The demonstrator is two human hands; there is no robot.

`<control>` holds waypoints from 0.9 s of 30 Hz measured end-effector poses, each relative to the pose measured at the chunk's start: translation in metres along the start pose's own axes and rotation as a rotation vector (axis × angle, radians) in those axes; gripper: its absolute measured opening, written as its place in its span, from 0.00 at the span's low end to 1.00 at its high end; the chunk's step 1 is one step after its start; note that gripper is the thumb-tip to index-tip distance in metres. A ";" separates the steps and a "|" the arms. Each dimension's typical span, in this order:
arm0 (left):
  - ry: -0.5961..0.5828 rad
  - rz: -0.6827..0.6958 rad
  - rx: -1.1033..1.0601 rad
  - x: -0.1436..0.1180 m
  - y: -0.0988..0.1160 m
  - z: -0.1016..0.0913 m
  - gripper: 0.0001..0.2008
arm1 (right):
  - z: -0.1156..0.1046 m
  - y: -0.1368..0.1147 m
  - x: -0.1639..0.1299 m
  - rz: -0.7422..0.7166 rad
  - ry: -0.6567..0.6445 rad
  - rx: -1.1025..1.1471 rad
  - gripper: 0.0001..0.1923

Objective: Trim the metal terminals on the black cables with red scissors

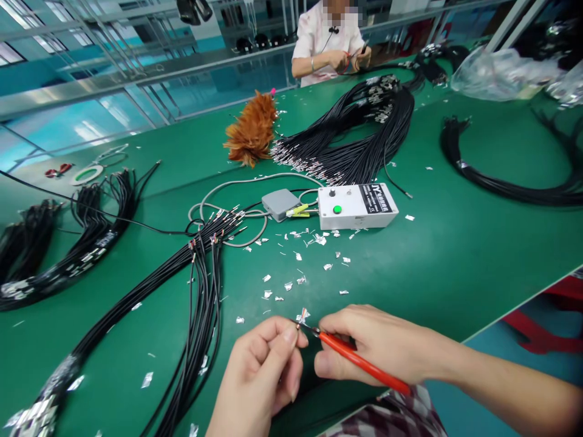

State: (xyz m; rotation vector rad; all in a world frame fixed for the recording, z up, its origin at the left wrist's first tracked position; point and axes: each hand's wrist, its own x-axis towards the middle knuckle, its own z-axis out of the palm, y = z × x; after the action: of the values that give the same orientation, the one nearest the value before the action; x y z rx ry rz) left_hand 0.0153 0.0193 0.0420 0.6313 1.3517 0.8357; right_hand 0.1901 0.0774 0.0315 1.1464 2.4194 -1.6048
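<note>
From the head camera, two bare hands meet low in the middle, over a big green table. The left hand is curled up, with its thumb and first finger pinched together on the end of something thin; what it pinches is too small to make out. The right hand is closed around a red-handled tool, and the metal tip of the tool points at the left fingertips. Right at that tip sits a tiny silver foil scrap. The two hands are very close, almost touching. Many more little foil bits lie scattered on the table just beyond the hands. To the left, a bundle of black wires runs from the near edge up toward the middle. Behind the scraps stands a white box with a green button, and a small grey box lies just beside it. Farther back there is a brown feather duster next to a large heap of black cables. At the far side of the table, another person in a light top works with both hands.
</note>
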 end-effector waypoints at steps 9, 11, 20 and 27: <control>-0.046 -0.014 -0.003 0.000 -0.002 0.000 0.13 | -0.002 0.001 -0.003 0.032 -0.058 0.072 0.25; -0.058 -0.009 -0.003 0.000 -0.003 0.000 0.13 | -0.002 0.002 -0.003 0.027 -0.080 0.095 0.25; -0.016 -0.025 -0.021 -0.001 -0.004 0.000 0.15 | 0.009 -0.004 -0.007 0.082 0.165 -0.135 0.27; -0.077 -0.029 -0.105 0.004 -0.010 -0.004 0.16 | 0.009 -0.009 -0.003 0.078 0.154 -0.143 0.27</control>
State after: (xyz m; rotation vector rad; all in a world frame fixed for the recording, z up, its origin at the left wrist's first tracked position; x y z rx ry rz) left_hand 0.0127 0.0160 0.0311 0.5549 1.2369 0.8447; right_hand 0.1838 0.0672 0.0355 1.3663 2.4974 -1.3445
